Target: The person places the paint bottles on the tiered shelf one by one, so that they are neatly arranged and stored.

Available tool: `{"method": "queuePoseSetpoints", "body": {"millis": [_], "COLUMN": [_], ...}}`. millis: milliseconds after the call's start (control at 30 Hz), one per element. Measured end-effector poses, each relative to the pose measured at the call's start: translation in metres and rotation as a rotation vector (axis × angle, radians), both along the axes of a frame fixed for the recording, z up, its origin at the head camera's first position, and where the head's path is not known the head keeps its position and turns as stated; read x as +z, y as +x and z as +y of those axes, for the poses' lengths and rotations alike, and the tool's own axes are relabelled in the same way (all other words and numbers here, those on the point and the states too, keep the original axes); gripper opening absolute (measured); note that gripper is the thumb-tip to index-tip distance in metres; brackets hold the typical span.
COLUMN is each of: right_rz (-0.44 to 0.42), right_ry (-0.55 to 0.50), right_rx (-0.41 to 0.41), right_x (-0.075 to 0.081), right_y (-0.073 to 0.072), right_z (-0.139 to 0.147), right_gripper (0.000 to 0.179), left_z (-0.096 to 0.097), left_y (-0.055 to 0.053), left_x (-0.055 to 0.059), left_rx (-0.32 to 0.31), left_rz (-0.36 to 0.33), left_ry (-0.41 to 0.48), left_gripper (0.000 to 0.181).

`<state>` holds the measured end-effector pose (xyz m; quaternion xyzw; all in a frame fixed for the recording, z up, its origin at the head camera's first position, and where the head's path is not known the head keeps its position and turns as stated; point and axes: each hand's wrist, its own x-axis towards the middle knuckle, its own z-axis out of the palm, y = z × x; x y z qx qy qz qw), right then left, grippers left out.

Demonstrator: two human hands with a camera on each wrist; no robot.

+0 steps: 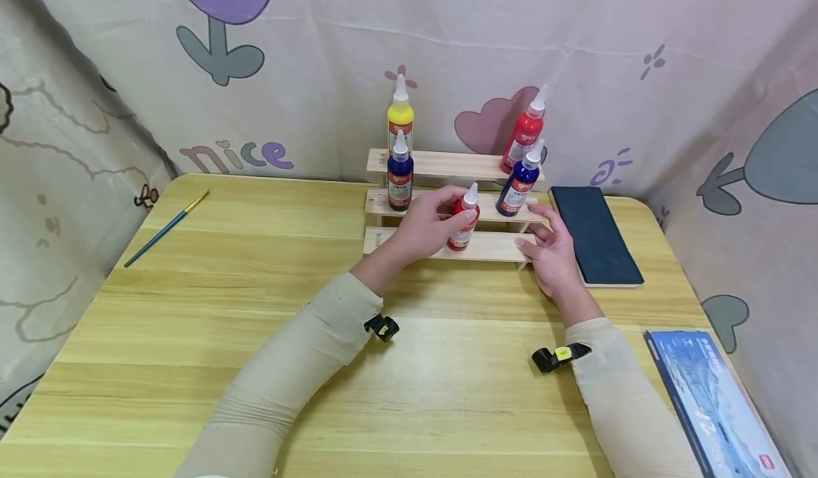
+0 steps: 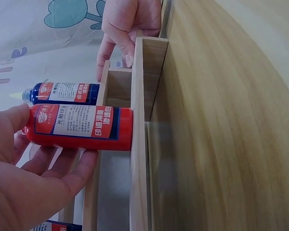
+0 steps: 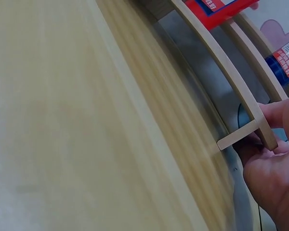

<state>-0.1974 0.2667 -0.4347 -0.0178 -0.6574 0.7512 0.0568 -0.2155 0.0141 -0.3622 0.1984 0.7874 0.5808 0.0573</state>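
A three-tier wooden rack [image 1: 488,248] stands at the back of the table. My left hand [image 1: 424,226] grips a red bottle [image 1: 461,235] with a white pointed cap; its base meets the lowest tier in the left wrist view. At the rack's right end, my right hand [image 1: 552,254] pinches the lowest board, thumb above and fingers beneath in the right wrist view. Two blue bottles, one left [image 1: 400,180] and one right [image 1: 517,189], stand on the middle tier. On the top tier are a yellow bottle [image 1: 400,117] and another red bottle [image 1: 524,137].
A dark notebook [image 1: 596,233] lies just right of the rack, beside my right hand. Nearer the right edge is a blue flat box or book [image 1: 716,400]. A paintbrush [image 1: 166,229] lies at the far left. Patterned cloth [image 1: 332,73] hangs behind the table.
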Motion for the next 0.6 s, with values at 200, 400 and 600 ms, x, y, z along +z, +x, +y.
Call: {"method": "queuePoseSetpoints", "body": {"millis": [200, 400, 600], "right_rz": [0.001, 0.003, -0.005], "right_ry": [0.009, 0.094, 0.291], "right_rx": [0.007, -0.023, -0.107], "right_x": [0.000, 0.002, 0.017], "right_y": [0.001, 0.004, 0.014], "right_z": [0.000, 0.001, 0.000], "right_gripper": [0.069, 0.071, 0.076], "left_z": [0.001, 0.000, -0.013], "left_y": [0.001, 0.005, 0.029], "left_x": [-0.002, -0.001, 0.004], "left_rx": [0.002, 0.007, 0.022], "left_rz": [0.003, -0.009, 0.053], "left_ry": [0.023, 0.020, -0.060], "left_gripper": [0.033, 0.045, 0.062]}}
